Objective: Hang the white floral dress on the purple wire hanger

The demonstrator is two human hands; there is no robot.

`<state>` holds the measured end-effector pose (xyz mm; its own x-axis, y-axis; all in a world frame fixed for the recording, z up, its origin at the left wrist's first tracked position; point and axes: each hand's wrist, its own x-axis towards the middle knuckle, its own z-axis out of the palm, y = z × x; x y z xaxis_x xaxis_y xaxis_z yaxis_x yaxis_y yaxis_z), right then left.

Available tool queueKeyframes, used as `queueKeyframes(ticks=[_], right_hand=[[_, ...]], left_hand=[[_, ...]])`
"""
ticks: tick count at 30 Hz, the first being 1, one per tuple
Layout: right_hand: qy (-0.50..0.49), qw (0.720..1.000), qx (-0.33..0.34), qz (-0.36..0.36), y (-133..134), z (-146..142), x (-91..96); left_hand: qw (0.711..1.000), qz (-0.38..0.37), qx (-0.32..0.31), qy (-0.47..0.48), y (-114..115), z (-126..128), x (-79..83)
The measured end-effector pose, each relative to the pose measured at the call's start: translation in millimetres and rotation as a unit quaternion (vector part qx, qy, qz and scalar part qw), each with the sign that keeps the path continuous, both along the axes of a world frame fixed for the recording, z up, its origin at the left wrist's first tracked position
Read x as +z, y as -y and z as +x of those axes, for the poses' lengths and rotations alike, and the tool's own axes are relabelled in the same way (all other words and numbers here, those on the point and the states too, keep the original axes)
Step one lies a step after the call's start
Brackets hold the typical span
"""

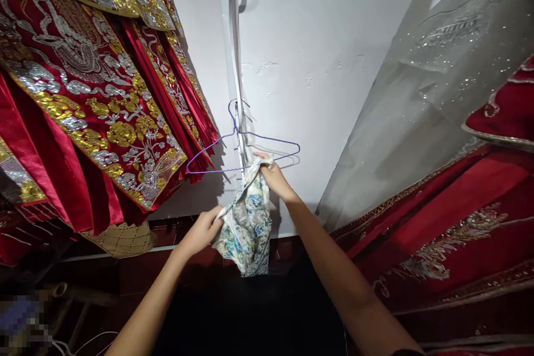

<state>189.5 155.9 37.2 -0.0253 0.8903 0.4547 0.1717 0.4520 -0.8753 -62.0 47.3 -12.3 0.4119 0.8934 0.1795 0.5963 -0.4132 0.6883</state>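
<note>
A small floral cloth [247,223], pale with blue and green print, hangs between my two hands in front of a white wall. My right hand [272,173] grips its top edge and holds it up against the lower bar of a purple wire hanger [244,144]. The hanger hangs from a hook on a white vertical strip [232,55] on the wall. My left hand [204,230] is closed on the cloth's left edge, lower down and nearer to me. The rest of the cloth droops below both hands.
Red garments with gold and silver embroidery [87,89] hang close on the left. On the right hang a grey sequinned veil [421,100] and more red embroidered fabric [450,222]. A dark red skirting [175,228] runs along the wall's base. The floor below is dark.
</note>
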Motion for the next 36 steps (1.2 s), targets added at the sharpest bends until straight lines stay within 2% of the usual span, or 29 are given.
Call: queueKeyframes(ticks=[3,5,7,10,13,17,20,22,23,25,27,29,30,32,34,36], right_hand=[[0.05,0.997,0.026,-0.052,-13.0,4.3,-15.1],[0.06,0.996,0.041,-0.051,-10.7,12.8,-20.8],[0.072,0.994,0.062,-0.052,-4.3,22.0,-20.8],[0.082,0.992,0.082,-0.05,4.8,29.2,-14.5],[0.087,0.988,0.114,-0.047,10.1,27.2,-7.3],[0.119,0.968,0.214,-0.048,20.7,23.0,3.0],[0.151,0.953,0.256,-0.052,34.3,27.2,12.8],[0.155,0.957,0.243,-0.039,42.0,34.0,17.8],[0.142,0.966,0.214,-0.022,44.3,38.6,19.2],[0.086,0.99,0.113,0.021,44.0,50.3,20.5],[0.04,0.998,0.001,0.041,37.5,65.6,22.7],[0.054,0.995,-0.077,0.038,27.5,83.1,30.1],[0.086,0.992,-0.089,0.033,22.7,91.8,36.5],[0.166,0.984,-0.062,0.011,16.2,107.4,53.8],[0.22,0.975,0.019,-0.036,15.2,118.9,72.8],[0.215,0.965,0.109,-0.106,18.3,125.8,87.0]], left_hand=[[0.999,-0.019,0.03,-0.031,-7.9,-26.9,6.3],[0.996,-0.065,0.031,-0.045,-14.9,-44.1,9.2],[0.996,-0.066,0.053,-0.028,-22.4,-57.1,13.2],[0.99,0.06,0.114,0.05,-31.5,-62.9,28.0],[0.968,0.194,0.143,0.067,-38.7,-54.0,54.3],[0.956,0.254,0.148,0.028,-55.7,-37.9,90.6],[0.953,0.277,0.125,0.007,-73.6,-34.3,106.1],[0.951,0.291,0.105,-0.021,-83.1,-36.1,109.6],[0.949,0.298,0.099,-0.034,-86.3,-37.5,110.1],[0.946,0.306,0.094,-0.054,-89.1,-39.9,110.3],[0.944,0.312,0.091,-0.063,-87.7,-40.0,111.8],[0.942,0.317,0.086,-0.068,-83.8,-37.5,115.1],[0.941,0.321,0.083,-0.069,-81.6,-35.9,116.9],[0.936,0.333,0.088,-0.067,-77.9,-33.8,119.8],[0.932,0.338,0.113,-0.059,-76.1,-34.7,120.7],[0.938,0.31,0.149,-0.048,-76.0,-37.7,120.5]])
